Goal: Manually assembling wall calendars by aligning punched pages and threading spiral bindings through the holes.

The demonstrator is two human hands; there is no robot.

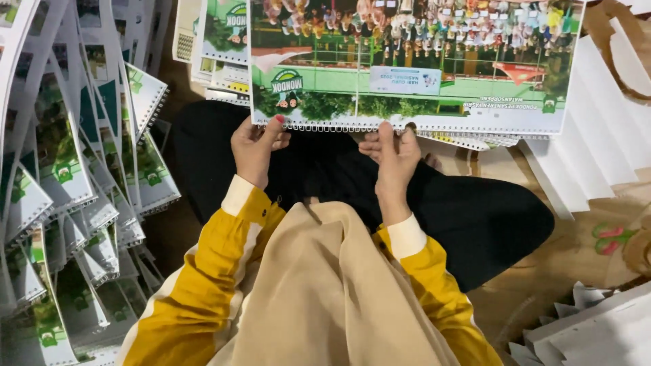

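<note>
While both hands work at its wire-bound lower edge, the large spiral-bound calendar with a green group-photo cover (413, 64) lies just ahead of the person's lap. The left hand (254, 146) pinches that edge between thumb and curled fingers; the right hand (393, 159) has its grip pressed together on the wire coil. Beneath is a black cloth (488, 217) on a patterned floor mat (610, 237). Fanned stacks of matching green-and-white calendars (74, 196) crowd the left side, and white folded card sheets (603, 135) lie to the right.
</note>
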